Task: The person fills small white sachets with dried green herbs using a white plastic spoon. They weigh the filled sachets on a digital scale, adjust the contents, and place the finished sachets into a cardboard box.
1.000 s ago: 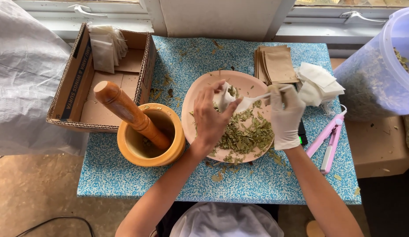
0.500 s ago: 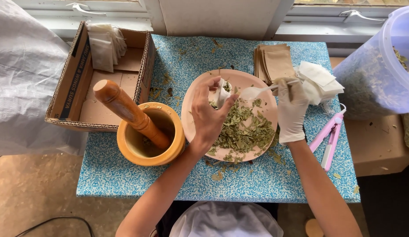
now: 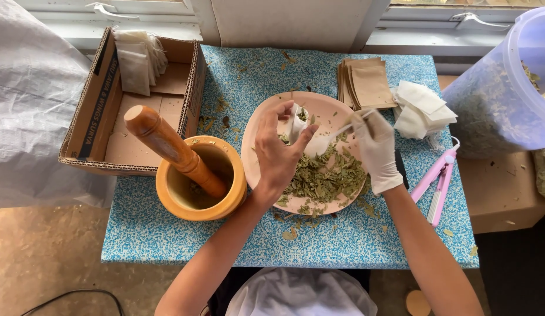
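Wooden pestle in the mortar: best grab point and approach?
Grip the pestle on its upper shaft, just under the rounded knob at upper left. It leans up and left out of the mortar, its lower end inside the bowl, so the top is free. Probably come from above-left, fingers wrapped across the shaft, clear of the cardboard box.

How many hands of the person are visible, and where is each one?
2. The bare left hand holds a small white bag over the pink plate. The gloved right hand holds a white spoon above the dried leaves.
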